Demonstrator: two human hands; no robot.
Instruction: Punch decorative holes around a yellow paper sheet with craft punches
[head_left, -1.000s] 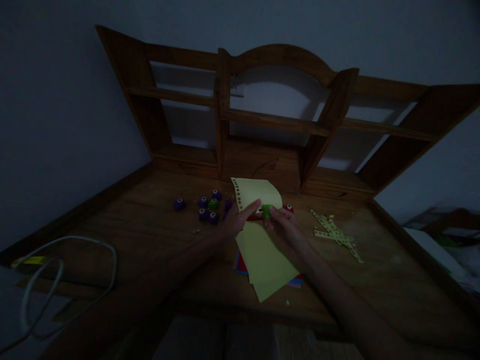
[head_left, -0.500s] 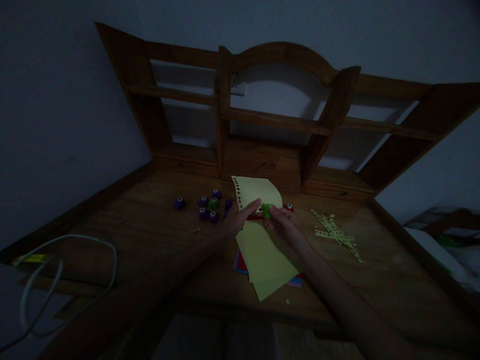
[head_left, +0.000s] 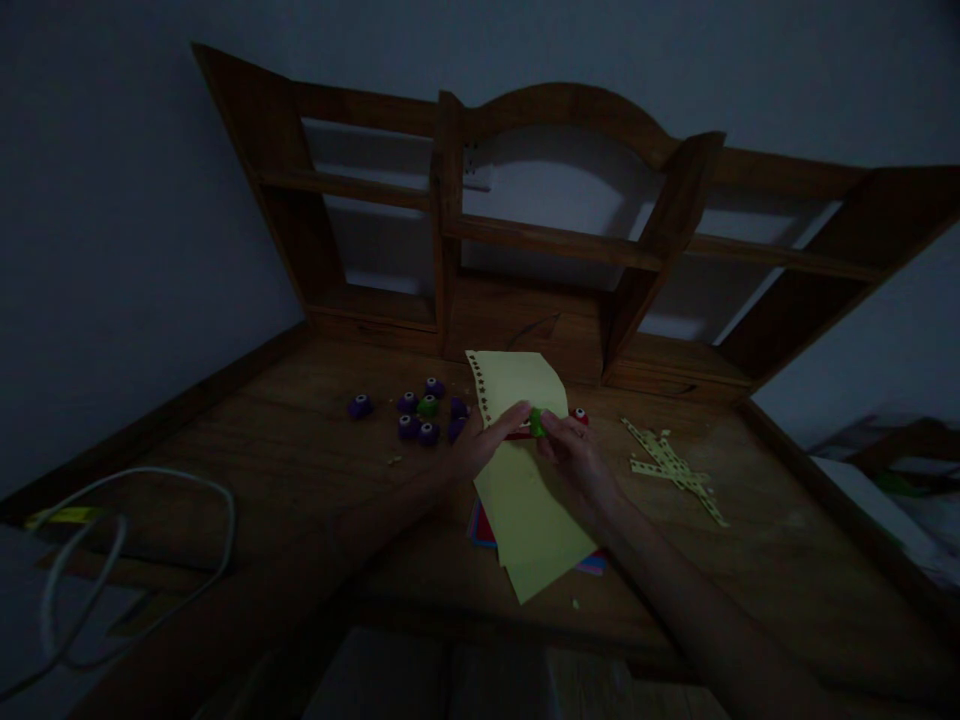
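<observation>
1. Green punch (head_left: pixel 538 422) is between the two hands, near the middle of the desk (head_left: pixel 787 580).
2. Right hand (head_left: pixel 576 458) pinches it, with the thumb pressed on its side. Some of the other fingers are curled under and hard to see.
3. Left hand (head_left: pixel 478 446) has its thumb stretched out just beside the green punch. Its other fingers are mostly hidden, so I cannot tell if they are clamped on the paper.
4. Holed sheet (head_left: pixel 525 380) is yellow and sits by both hands, with little holes down its left edge.
5. Red punch (head_left: pixel 578 415) is just behind the right hand.
6. Yellow paper (head_left: pixel 536 530) lies below the hands, on top of red and blue sheets (head_left: pixel 484 530).
7. Purple punches (head_left: pixel 407 428) sit to the left, with another green one (head_left: pixel 427 405) among them.
8. Yellow strips (head_left: pixel 671 465) full of holes lie crossed on the right.
9. Wooden shelves (head_left: pixel 555 240) stand at the back.
10. White cord (head_left: pixel 229 510) curls at the far left.
</observation>
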